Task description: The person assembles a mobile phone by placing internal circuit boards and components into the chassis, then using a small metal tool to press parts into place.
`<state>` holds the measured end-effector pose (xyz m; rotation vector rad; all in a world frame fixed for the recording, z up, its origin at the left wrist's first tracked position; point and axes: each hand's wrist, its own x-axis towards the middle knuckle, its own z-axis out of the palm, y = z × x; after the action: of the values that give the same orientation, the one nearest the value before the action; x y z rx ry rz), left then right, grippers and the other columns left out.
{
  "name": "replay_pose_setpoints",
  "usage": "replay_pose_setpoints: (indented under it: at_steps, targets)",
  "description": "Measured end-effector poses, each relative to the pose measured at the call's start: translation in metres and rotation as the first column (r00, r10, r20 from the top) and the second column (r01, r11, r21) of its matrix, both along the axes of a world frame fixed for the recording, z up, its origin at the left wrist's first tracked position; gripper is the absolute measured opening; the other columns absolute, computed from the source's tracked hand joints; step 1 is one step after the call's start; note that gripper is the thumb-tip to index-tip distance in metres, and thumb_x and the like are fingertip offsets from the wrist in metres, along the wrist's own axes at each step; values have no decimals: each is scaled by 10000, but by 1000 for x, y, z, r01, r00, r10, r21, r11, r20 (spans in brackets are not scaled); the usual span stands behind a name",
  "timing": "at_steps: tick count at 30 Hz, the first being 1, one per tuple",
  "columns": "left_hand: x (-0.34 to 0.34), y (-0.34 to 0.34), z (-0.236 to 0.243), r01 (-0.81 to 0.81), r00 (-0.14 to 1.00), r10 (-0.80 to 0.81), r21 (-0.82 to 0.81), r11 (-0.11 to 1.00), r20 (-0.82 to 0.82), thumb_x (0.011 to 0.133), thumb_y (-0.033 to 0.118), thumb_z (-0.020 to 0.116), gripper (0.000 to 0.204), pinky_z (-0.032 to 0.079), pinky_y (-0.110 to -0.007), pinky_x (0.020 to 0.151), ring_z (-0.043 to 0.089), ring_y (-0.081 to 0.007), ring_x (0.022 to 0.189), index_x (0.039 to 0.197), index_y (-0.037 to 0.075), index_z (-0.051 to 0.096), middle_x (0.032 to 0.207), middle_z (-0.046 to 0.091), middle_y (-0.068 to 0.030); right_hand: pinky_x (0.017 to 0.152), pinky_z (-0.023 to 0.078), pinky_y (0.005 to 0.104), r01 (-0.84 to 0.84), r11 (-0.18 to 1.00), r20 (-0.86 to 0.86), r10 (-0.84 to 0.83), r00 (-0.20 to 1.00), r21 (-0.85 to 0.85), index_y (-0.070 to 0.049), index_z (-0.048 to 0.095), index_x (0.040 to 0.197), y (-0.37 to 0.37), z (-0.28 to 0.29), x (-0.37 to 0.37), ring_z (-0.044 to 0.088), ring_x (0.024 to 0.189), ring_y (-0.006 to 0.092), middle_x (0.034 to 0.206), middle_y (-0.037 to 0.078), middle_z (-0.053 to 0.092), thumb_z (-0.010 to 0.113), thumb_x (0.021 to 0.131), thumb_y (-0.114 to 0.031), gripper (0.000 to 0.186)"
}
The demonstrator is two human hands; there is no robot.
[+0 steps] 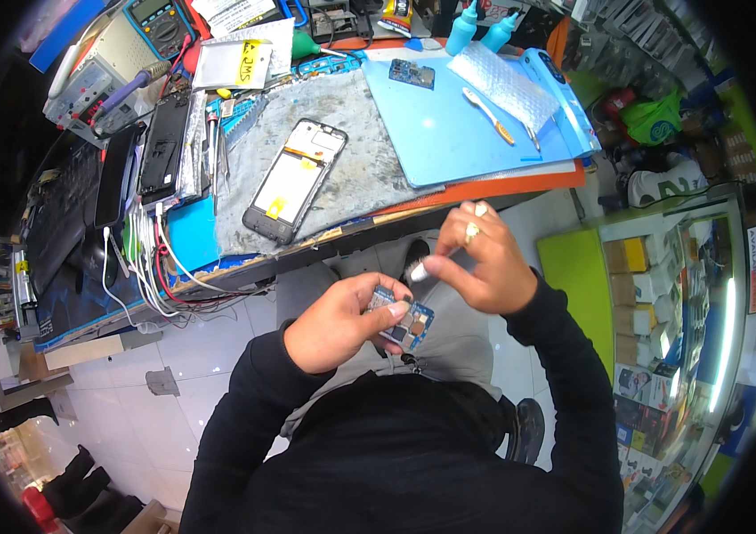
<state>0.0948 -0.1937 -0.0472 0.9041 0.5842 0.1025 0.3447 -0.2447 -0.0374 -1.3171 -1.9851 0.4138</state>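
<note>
My left hand [339,320] grips a blue circuit board [413,327] above my lap, thumb on its top. My right hand [477,262] is raised just above and right of it, pinching a small white item [418,270] too small to identify. On the grey, stained mat [244,133] lies an opened phone body [307,156] with yellow tabs, tilted diagonally. On the blue mat [422,142] rest another small board [411,74], an orange-and-white brush [487,114] and a bubble-wrap sleeve [501,82].
Cables [142,276], phones [164,142], a multimeter [151,22] and a power supply [88,98] crowd the bench's left. Blue bottles [462,28] stand at the back. The orange-trimmed bench edge [476,196] crosses before me. A glass display case [663,338] stands right. People's legs [75,489] show lower left.
</note>
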Motion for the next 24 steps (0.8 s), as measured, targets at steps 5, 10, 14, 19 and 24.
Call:
replay_pose_setpoints:
  at_steps: [5,10,14,19,24]
  targets:
    - [-1,0,-1,-6,999,5,12,1000,45,1069,152,579,265,607,-324,806,702,-178,948,1261,-24,530,1115,693,-125,737,425,410,-104,992,-37,102,994,-71,-70,633,823,0,5,-7,594,766,291,780,80,630,769,878,-184,186]
    - [-3,2,1,-78,996,78,4,997,40,1053,155,601,293,599,-368,864,679,-171,1011,1287,-3,525,1155,678,-106,788,494,455,454,844,184,-513,839,285,-15,669,936,40,-1,30,630,899,360,923,139,656,655,906,-50,48]
    - [-2,3,1,-128,987,129,-17,992,91,1050,147,603,340,581,-377,892,670,-178,1041,1339,-4,507,1163,677,-107,822,509,455,437,779,318,-597,737,450,-12,696,1001,78,-19,62,634,935,360,962,147,657,604,863,20,169]
    - [-5,1,6,-191,977,191,-11,981,97,1046,139,605,410,566,-377,907,661,-181,1066,1399,-22,472,1182,668,-118,875,504,452,438,800,476,-597,646,411,-26,733,1005,83,-34,65,638,983,334,1002,135,677,629,839,1,197]
    - [-8,2,7,-203,975,202,2,979,95,1045,132,603,422,563,-370,907,661,-183,1064,1409,-29,465,1172,668,-119,865,493,452,417,757,314,-609,728,503,-19,733,986,66,-15,44,627,961,333,1018,120,682,707,833,-24,156]
